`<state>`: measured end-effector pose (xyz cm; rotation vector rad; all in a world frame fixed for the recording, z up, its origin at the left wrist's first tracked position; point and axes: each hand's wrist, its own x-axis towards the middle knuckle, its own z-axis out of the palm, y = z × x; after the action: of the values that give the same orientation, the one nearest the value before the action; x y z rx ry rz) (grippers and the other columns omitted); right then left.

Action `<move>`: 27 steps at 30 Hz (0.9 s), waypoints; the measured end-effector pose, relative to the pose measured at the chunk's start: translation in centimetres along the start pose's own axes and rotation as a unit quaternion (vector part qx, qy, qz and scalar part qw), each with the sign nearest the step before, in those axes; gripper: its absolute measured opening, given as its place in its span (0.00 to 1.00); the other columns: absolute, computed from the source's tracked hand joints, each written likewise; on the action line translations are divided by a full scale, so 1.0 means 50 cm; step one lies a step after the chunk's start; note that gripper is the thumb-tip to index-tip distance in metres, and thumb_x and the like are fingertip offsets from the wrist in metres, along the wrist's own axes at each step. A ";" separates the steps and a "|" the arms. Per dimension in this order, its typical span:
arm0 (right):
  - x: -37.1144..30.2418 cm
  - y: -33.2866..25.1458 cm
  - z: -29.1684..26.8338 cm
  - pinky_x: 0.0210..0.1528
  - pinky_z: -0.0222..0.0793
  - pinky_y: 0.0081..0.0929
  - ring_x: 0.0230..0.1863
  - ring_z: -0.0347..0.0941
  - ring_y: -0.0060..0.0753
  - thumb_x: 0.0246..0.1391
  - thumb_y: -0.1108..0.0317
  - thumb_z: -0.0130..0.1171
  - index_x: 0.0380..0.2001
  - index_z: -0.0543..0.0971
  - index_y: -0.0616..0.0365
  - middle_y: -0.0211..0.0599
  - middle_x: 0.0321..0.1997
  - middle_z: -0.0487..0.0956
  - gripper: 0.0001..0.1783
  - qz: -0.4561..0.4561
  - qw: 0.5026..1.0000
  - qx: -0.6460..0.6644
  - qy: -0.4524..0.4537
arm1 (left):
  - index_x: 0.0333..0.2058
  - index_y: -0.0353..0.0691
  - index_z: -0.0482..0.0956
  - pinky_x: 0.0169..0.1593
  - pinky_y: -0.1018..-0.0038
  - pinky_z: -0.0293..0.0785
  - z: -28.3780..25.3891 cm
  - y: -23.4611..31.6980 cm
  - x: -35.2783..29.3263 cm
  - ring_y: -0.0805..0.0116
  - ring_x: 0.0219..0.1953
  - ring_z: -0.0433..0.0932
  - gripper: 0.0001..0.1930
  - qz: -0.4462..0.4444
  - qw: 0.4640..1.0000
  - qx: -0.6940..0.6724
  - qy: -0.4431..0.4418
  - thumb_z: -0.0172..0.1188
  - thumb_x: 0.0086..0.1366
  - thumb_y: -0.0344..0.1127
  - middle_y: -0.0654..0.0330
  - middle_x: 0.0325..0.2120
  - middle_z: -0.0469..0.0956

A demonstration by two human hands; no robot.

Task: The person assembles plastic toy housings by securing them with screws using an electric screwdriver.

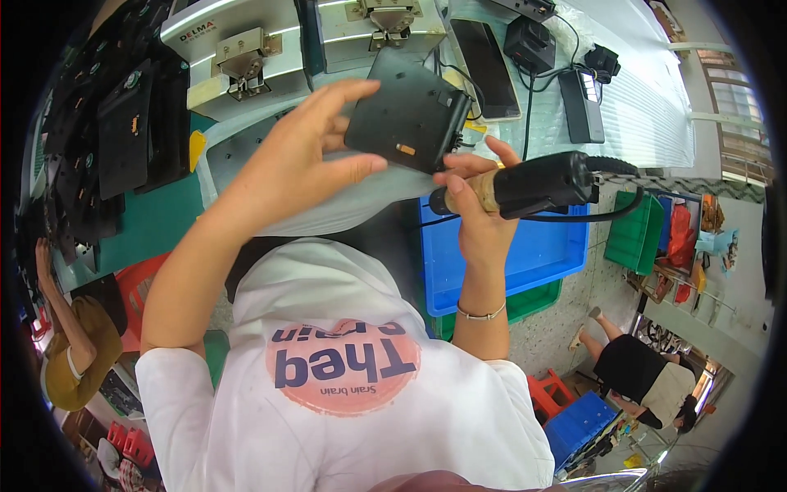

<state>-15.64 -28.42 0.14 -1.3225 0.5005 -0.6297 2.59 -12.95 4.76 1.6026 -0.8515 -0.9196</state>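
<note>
Two bare hands reach out beyond a white printed T-shirt. Right hand: clasped around the tape-wrapped band of a black corded power tool, which lies crosswise in the palm, body and cable to the right. Tool's working tip not made out; function cannot be confirmed. Left hand: clamped on the left side of a flat black panel, index finger at the upper corner, thumb along the lower edge; middle fingers partly hidden by the panel. Panel is held tilted above the bench, bulk projecting right of the left-hand grip, lower right corner beside the right fingertips; contact there cannot be told. Its underside is out of sight. Below the tool: blue plastic tray, partly covered by the right forearm, a green one under it. Beneath the left hand and panel: translucent white sheet. Farther: smartphone, black rectangular box, metal fixture with latch; stacked black panels at left, outermost ones lost in the dark rim. Farthest: co-worker at left, partly cut off, and a person in black at right.
</note>
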 end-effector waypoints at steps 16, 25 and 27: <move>0.037 -0.086 -0.008 0.44 0.75 0.41 0.39 0.78 0.43 0.53 0.52 0.66 0.66 0.55 0.62 0.46 0.46 0.74 0.46 -0.202 0.978 0.059 -0.012 | 0.56 0.47 0.70 0.64 0.53 0.56 0.099 -0.043 0.043 0.50 0.63 0.61 0.36 0.211 0.859 0.446 0.134 0.72 0.47 0.44 0.51 0.59 0.63; 0.061 -0.095 0.028 0.26 0.76 0.35 0.29 0.75 0.37 0.59 0.49 0.59 0.59 0.56 0.54 0.43 0.46 0.70 0.35 -0.247 0.966 0.079 -0.024 | 0.54 0.46 0.72 0.65 0.51 0.54 0.084 -0.076 0.031 0.51 0.61 0.64 0.32 0.127 0.847 0.497 0.139 0.70 0.50 0.46 0.51 0.57 0.66; 0.071 -0.105 0.039 0.27 0.74 0.33 0.29 0.75 0.35 0.60 0.54 0.59 0.62 0.50 0.51 0.43 0.44 0.71 0.37 -0.275 0.957 0.092 -0.017 | 0.54 0.43 0.73 0.64 0.53 0.56 0.084 -0.064 0.026 0.52 0.60 0.66 0.31 0.150 0.839 0.500 0.156 0.70 0.51 0.44 0.52 0.56 0.68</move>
<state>-12.45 -30.08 5.70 -1.2929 0.0295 -1.0825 -0.30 -15.29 0.82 2.3011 -1.4095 0.1062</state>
